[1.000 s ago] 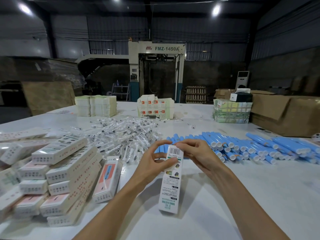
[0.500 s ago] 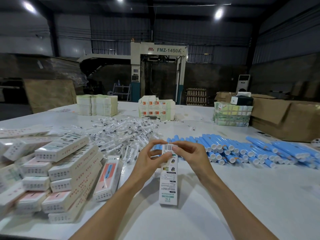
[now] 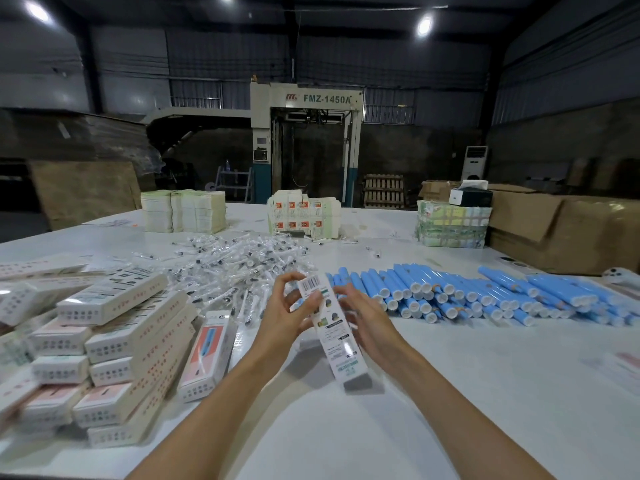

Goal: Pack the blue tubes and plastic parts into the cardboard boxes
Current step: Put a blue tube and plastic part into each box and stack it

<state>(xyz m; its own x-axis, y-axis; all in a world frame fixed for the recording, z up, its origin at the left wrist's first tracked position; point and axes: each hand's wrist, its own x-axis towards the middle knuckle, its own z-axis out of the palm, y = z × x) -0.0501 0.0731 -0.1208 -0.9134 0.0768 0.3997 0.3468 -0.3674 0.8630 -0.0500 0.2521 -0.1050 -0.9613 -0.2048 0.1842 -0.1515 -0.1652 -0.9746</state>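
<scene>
Box (image 3: 334,336) is in both hands, just in front of the left end of the tubes (image 3: 485,296). Its low end is at or just above the table (image 3: 485,393), can't tell which. Left hand (image 3: 282,318) pinches the barcode end, thumb and curled fingers on its left edge. Right hand (image 3: 369,325) wraps the right edge; it's blurred, so exact contact is unclear. Both grips sit high, probably to close the top flap while the contents settle low. Long axis is tilted: barcode end up and toward the tubes, other end down toward the person. Parts (image 3: 235,268) lie left of the tubes, packed stack (image 3: 121,341) further left.
</scene>
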